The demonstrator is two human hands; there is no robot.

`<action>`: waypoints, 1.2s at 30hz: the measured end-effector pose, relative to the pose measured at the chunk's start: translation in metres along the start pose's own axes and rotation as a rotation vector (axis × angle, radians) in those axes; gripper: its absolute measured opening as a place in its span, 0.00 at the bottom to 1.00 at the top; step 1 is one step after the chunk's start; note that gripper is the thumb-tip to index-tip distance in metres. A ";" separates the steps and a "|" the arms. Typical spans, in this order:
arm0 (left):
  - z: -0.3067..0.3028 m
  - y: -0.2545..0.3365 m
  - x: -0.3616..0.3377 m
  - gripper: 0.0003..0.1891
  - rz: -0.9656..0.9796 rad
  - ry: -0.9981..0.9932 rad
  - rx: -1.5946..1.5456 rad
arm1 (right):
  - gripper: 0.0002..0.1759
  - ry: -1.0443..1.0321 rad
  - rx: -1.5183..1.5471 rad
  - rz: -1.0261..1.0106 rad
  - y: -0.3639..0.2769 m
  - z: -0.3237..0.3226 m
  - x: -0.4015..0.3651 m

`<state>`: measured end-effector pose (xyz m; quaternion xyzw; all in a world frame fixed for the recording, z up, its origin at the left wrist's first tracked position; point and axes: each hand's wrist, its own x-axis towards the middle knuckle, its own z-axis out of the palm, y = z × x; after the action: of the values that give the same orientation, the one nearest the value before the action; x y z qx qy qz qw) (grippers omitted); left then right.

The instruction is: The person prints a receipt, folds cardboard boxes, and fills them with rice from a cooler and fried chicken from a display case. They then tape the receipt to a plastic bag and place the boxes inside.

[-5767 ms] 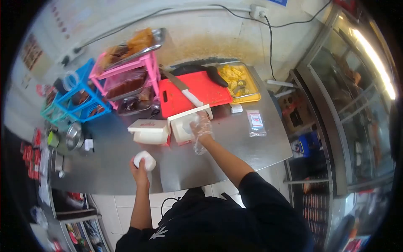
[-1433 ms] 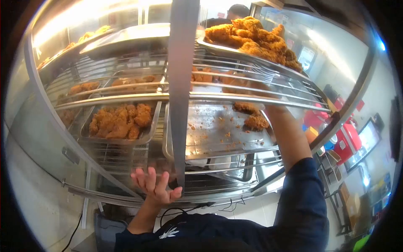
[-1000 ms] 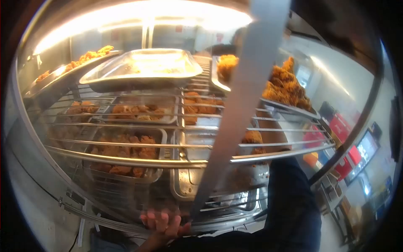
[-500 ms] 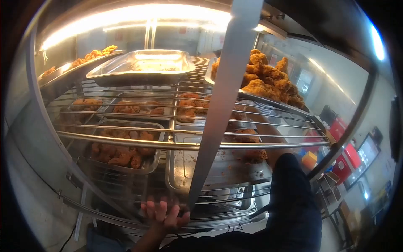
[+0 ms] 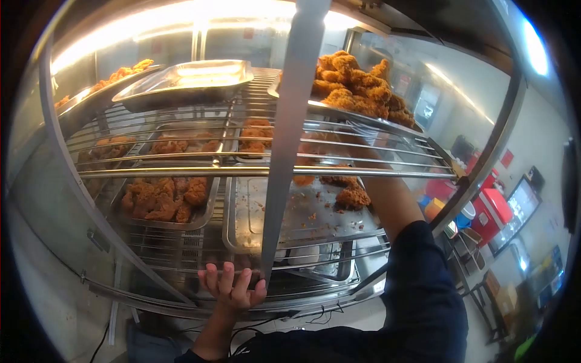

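Note:
My left hand (image 5: 233,287) is raised palm up at the front of a glass-sided display cabinet, close to the lower end of its metal post (image 5: 284,133). Its fingers are spread and hold nothing. My right forearm (image 5: 387,199) reaches into the cabinet below the upper wire rack (image 5: 363,173). The right hand is hidden behind the rack and the upper tray, near something clear and whitish (image 5: 365,132). Below the forearm lies a wide metal tray (image 5: 254,212) with crumbs and a few pieces of fried chicken (image 5: 352,196) at its right side.
A heaped tray of fried chicken (image 5: 357,85) and a shallow metal tray (image 5: 181,91) stand on the upper rack. Smaller trays of chicken (image 5: 163,199) fill the lower left. Red boxes (image 5: 490,215) and a screen (image 5: 514,212) are outside at right.
The view has shifted, so the cabinet appears higher and further left. More of my right forearm now shows inside it. My left hand stays spread near the post.

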<state>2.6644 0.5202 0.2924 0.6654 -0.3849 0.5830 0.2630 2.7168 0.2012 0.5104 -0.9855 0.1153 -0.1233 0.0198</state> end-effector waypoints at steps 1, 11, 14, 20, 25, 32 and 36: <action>-0.001 0.000 0.000 0.23 0.002 0.002 0.009 | 0.20 -0.042 -0.025 -0.003 -0.001 0.002 -0.003; 0.001 -0.004 -0.002 0.21 0.029 0.038 -0.028 | 0.21 -0.337 -0.157 0.011 -0.004 0.019 -0.028; -0.001 -0.004 -0.002 0.21 0.028 0.027 -0.043 | 0.21 -0.332 -0.116 0.007 -0.002 0.016 -0.032; -0.001 -0.001 -0.004 0.18 -0.041 0.067 -0.065 | 0.21 0.015 0.044 0.153 0.017 -0.006 0.005; -0.004 -0.002 -0.006 0.18 -0.038 -0.009 -0.056 | 0.21 -0.044 -0.106 0.298 0.029 0.070 0.046; -0.004 -0.003 -0.009 0.22 0.002 -0.048 -0.040 | 0.22 0.030 -0.100 0.293 0.015 0.090 0.060; -0.002 0.000 -0.004 0.23 -0.006 -0.020 -0.020 | 0.22 0.129 -0.045 0.208 0.000 0.080 0.048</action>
<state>2.6626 0.5225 0.2893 0.6697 -0.3915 0.5716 0.2674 2.7824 0.1912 0.4444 -0.9584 0.2206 -0.1810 0.0029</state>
